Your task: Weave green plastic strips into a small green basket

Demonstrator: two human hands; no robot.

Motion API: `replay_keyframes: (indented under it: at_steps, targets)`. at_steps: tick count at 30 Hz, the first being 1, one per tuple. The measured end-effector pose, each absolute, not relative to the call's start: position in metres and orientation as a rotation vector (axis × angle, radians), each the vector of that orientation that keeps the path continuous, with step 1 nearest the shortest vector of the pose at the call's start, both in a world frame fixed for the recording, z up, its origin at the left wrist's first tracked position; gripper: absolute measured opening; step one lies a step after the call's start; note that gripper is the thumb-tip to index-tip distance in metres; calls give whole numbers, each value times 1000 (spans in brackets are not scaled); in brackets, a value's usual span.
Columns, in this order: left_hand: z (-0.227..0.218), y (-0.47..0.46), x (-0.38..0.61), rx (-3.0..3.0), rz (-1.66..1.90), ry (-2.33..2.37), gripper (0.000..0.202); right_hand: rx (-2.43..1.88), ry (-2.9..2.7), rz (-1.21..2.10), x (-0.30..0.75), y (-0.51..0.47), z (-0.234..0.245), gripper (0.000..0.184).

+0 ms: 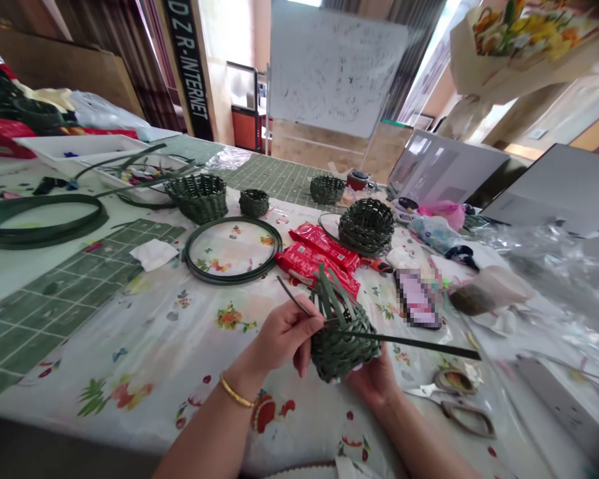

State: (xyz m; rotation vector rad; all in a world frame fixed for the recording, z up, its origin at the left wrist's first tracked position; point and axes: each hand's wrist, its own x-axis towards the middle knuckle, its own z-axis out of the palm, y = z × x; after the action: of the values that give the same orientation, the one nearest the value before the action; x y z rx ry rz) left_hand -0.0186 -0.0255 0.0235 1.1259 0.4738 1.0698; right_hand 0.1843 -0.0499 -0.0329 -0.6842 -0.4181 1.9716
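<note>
you're in a craft workroom, set up in what looks like an office or training room. the long table (80, 346) shows it best: on it you have small woven baskets (196, 198), coils of green strip (232, 250) and scissors (449, 406), all signs of handwork. beyond the table stands a whiteboard (332, 66), which points to teaching or meetings. beyond its left side, you can see curtains (144, 80) and a black banner (187, 66) lettered "internet", and grey panels (444, 166) stand along its far right side.
</note>
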Motion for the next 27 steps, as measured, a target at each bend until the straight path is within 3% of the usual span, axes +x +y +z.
replay_keyframes:
  at_steps: [20, 27]
  targets:
    - [34, -21, -21, 948, 901, 557, 27, -762, -489, 1956, 182, -47, -24, 56]
    - [33, -20, -18, 936, 992, 672, 27, -771, -579, 1970, 186, -39, -21, 45]
